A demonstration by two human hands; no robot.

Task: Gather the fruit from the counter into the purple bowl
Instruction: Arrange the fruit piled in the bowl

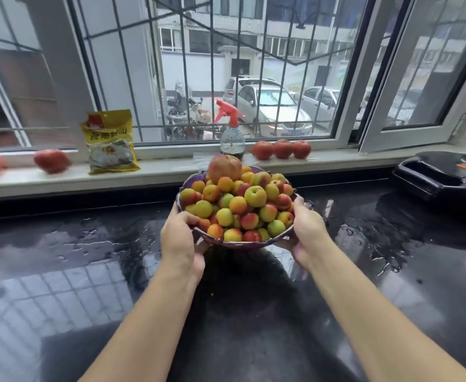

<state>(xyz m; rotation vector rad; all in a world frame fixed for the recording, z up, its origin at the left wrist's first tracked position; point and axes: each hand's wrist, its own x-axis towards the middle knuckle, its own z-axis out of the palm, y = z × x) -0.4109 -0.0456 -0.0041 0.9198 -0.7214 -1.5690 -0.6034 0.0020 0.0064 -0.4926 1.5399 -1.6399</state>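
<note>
The purple bowl (242, 245) is heaped with several small yellow, orange and red fruits (237, 205), and one large peach (225, 168) sits on top at the back. My left hand (178, 241) grips the bowl's left rim, thumb over the edge. On the opposite rim my right hand (307, 232) grips it with fingers under the bowl. The bowl is held over the wet black counter (88, 244).
On the windowsill stand three red peaches (281, 148) on the right, two more peaches (51, 160) on the left, a yellow food packet (110, 142) and a spray bottle (231, 133). A black appliance (444, 175) sits at the counter's far right.
</note>
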